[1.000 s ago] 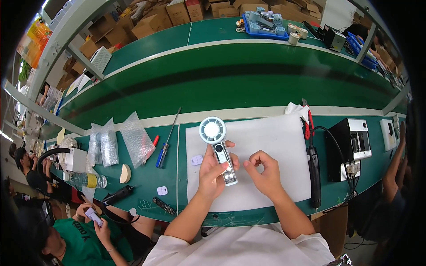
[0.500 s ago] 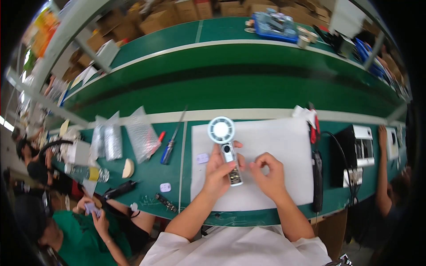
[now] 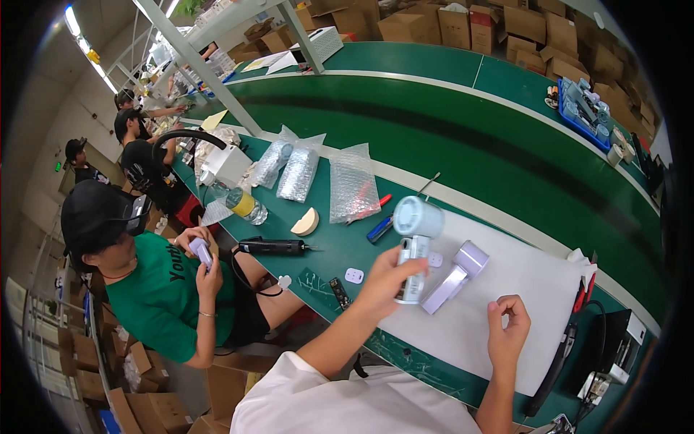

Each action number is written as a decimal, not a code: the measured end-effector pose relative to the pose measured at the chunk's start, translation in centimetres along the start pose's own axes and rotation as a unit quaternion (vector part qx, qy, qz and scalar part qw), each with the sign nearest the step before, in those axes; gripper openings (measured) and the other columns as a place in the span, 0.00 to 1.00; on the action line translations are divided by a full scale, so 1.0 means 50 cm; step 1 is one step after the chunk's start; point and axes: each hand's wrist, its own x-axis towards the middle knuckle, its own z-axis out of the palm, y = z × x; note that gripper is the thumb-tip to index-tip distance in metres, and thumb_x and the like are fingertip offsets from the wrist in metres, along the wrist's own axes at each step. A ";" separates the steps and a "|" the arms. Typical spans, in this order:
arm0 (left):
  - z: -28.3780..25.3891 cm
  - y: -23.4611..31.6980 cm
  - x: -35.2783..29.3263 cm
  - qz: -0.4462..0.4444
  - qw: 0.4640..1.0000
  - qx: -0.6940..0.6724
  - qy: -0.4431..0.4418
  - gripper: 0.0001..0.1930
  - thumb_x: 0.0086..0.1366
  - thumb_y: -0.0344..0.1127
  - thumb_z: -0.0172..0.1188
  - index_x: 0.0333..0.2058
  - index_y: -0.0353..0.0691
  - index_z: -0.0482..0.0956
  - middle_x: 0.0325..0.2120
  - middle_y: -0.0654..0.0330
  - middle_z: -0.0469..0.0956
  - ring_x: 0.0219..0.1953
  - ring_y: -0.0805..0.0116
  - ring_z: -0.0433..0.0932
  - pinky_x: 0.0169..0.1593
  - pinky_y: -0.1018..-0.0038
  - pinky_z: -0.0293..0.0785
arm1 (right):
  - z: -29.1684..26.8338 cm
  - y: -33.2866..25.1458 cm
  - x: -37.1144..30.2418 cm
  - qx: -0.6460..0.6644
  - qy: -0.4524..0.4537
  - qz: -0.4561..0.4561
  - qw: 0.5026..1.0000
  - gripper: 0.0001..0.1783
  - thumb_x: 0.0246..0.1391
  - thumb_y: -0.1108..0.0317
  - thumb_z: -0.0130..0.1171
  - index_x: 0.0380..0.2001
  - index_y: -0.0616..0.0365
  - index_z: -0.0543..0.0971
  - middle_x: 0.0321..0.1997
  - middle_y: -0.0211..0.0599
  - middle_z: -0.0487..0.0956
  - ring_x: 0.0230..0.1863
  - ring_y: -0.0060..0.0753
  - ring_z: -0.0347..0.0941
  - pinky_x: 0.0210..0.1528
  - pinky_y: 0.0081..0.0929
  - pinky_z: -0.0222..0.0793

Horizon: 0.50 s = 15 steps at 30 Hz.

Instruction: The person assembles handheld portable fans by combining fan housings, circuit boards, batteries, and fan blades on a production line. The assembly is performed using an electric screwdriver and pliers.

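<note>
My left hand [image 3: 383,286] is closed around the handle of a light-blue handheld fan [image 3: 418,219], lifted over the near left part of a white mat [image 3: 520,278]. The fan stands roughly upright, its round head at the top. On the mat just right of it lies a lavender handheld fan [image 3: 457,278], touched by neither hand. My right hand [image 3: 508,329] hovers over the mat's right part, thumb and fingers curled together; anything between them is too small to make out. A small lavender plate [image 3: 435,259] lies behind the blue fan.
Left of the mat are a blue screwdriver [image 3: 381,228], another plate [image 3: 354,275], a circuit board [image 3: 340,294], a black electric screwdriver [image 3: 275,246], a bottle [image 3: 246,205] and bubble-wrap bags [image 3: 353,184]. A co-worker in green [image 3: 170,282] sits at left. Black equipment [image 3: 611,354] stands at right.
The view has swung left, showing more of the co-worker. My left hand has raised and turned the blue fan; the lavender fan on the mat now shows. My right hand is farther from the blue fan.
</note>
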 end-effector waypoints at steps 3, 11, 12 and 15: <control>-0.076 0.039 -0.037 0.083 0.988 0.109 0.076 0.12 0.61 0.30 0.64 0.41 0.33 0.76 0.30 0.60 0.79 0.31 0.73 0.79 0.34 0.76 0.75 | 0.001 -0.006 0.001 -0.010 -0.017 -0.018 1.000 0.11 0.52 0.77 0.60 0.23 0.59 0.67 0.25 0.29 0.70 0.29 0.22 0.63 0.37 0.21 0.61; -0.289 0.103 -0.118 0.224 0.741 0.578 0.258 0.15 0.52 0.30 0.69 0.38 0.31 0.79 0.28 0.54 0.79 0.29 0.63 0.78 0.35 0.69 0.73 | 0.010 -0.028 -0.012 -0.032 -0.036 -0.053 0.997 0.11 0.50 0.78 0.61 0.23 0.61 0.67 0.26 0.32 0.71 0.29 0.24 0.64 0.36 0.21 0.62; -0.276 0.119 -0.125 0.213 0.716 0.623 0.232 0.15 0.51 0.30 0.69 0.37 0.31 0.79 0.28 0.51 0.79 0.30 0.57 0.78 0.36 0.66 0.73 | 0.010 -0.026 -0.011 -0.039 -0.030 -0.051 0.998 0.11 0.50 0.78 0.61 0.23 0.61 0.67 0.26 0.32 0.71 0.29 0.24 0.64 0.36 0.21 0.62; -0.268 0.129 -0.127 0.174 0.698 0.670 0.181 0.18 0.49 0.29 0.70 0.40 0.33 0.79 0.34 0.46 0.80 0.37 0.47 0.79 0.42 0.62 0.74 | 0.014 -0.022 -0.013 -0.058 -0.027 -0.058 0.996 0.11 0.50 0.78 0.62 0.23 0.61 0.68 0.25 0.34 0.72 0.28 0.26 0.65 0.35 0.22 0.63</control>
